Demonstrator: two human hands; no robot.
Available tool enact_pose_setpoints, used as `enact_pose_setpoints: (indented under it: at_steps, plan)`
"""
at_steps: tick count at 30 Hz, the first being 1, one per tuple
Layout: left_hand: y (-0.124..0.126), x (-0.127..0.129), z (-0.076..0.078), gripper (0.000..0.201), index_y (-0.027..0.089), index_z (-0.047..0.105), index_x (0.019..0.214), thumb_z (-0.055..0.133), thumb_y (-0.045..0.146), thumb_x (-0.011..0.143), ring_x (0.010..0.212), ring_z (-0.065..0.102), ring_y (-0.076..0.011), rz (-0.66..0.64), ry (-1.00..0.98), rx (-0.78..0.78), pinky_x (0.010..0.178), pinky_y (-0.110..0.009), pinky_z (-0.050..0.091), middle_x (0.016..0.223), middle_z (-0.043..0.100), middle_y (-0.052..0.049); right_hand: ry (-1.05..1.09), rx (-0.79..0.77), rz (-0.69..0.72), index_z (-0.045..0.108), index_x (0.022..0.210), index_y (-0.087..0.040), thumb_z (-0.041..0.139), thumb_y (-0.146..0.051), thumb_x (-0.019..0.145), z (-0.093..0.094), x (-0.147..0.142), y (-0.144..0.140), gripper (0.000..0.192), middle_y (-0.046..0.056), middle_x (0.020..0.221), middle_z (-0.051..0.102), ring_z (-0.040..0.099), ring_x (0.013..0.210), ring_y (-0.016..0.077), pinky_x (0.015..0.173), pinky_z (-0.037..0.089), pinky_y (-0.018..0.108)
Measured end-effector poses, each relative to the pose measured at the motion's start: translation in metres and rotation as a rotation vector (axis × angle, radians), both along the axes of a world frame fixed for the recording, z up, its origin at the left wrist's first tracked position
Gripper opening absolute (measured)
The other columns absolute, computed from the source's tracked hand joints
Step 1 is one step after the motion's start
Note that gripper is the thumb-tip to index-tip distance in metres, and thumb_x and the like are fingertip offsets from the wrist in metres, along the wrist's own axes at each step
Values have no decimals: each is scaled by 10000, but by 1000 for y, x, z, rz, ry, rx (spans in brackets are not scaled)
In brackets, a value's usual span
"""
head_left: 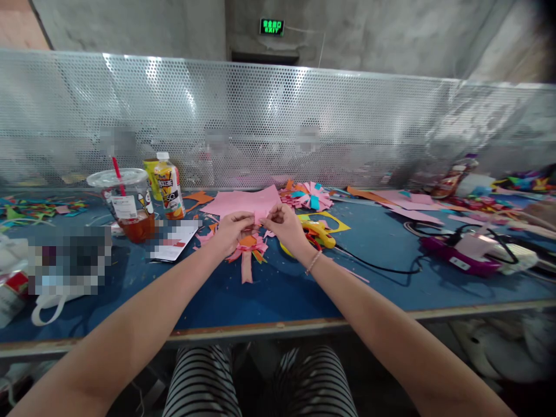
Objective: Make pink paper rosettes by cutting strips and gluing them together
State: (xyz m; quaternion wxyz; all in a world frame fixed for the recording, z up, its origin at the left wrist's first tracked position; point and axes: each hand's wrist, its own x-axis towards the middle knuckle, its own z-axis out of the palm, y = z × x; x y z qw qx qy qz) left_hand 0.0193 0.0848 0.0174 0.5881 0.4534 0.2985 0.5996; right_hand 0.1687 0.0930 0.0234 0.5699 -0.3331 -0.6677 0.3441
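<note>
blue counter (269, 289) strewn with paper scraps, backed by a perforated metal screen (278, 121) and bare concrete wall with a green exit sign (271, 26). both forearms stretched forward from the near edge, meeting at the middle. left hand (234, 229) and right hand (284, 225) set close together, thumbs and forefingers pinched narrow on a small pink paper piece (259, 220) held between them, just above the counter; exact shape of that piece hard to make out, possibly a corner of the pink sheet (245, 202) lying flat just beyond. directly beneath the hands, a pink and orange paper rosette (247, 246), its long pink tail running straight back toward the near edge, slightly closer to the left hand. just right of the right hand, a yellow glue gun (320, 231), black cord trailing off right. farther back, a finished paper flower (310, 196) in pink and teal. left of the hands, well apart: lidded plastic cup (125, 202) with red straw and amber drink, juice bottle (169, 185) beside it. far right, purple tool (456, 252) among more cuttings.
</note>
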Motion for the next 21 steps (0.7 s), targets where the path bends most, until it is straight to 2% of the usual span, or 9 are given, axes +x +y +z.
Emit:
enact_pose_setpoints:
  at_steps: [10,17,21]
  plan:
    - [-2,1,1,233,129,630,712,755,214,534,598,615,-119,-39,-20,31,696,-299,500,635,633,-13,-2,-56,-6,416,749,-199,696,-363,592,0,1,1,361,-56,621,481,472,556,84,529,377,236]
    - [-4,4,0,259,127,618,701,767,254,530,617,597,-100,17,119,104,693,-267,485,632,615,3,11,-52,-2,431,761,-198,668,-341,608,-4,0,5,316,-56,641,461,449,573,81,537,370,229]
    - [-2,5,-2,271,132,627,701,758,305,540,614,584,-100,29,176,138,683,-267,481,637,618,-2,17,-25,13,480,840,-195,659,-364,615,-5,-1,6,333,-39,708,463,448,628,87,552,379,220]
